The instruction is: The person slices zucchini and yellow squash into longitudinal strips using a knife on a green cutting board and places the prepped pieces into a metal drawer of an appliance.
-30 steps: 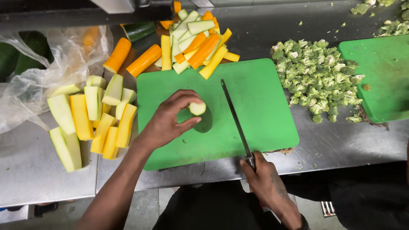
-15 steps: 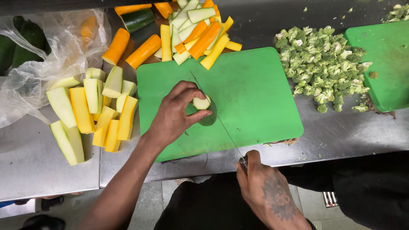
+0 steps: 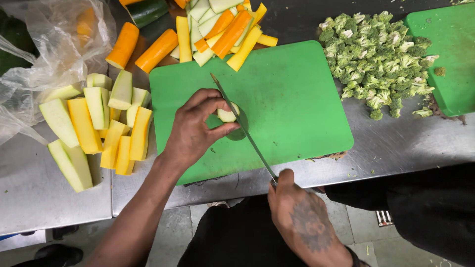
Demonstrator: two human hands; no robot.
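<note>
A short stub of green squash stands on the green cutting board. My left hand pinches it between thumb and fingers. My right hand, below the board's front edge, grips the handle of a long knife. The blade runs diagonally up and left across the stub, its tip near the board's upper left.
Cut yellow and green squash pieces lie left of the board, next to a clear plastic bag. More squash sticks are heaped behind the board. Broccoli florets and a second green board sit to the right on the steel counter.
The knife has swung from the stub's right side to lie across it, tip pointing further left. My left hand keeps hold of the stub. The view has shifted slightly.
</note>
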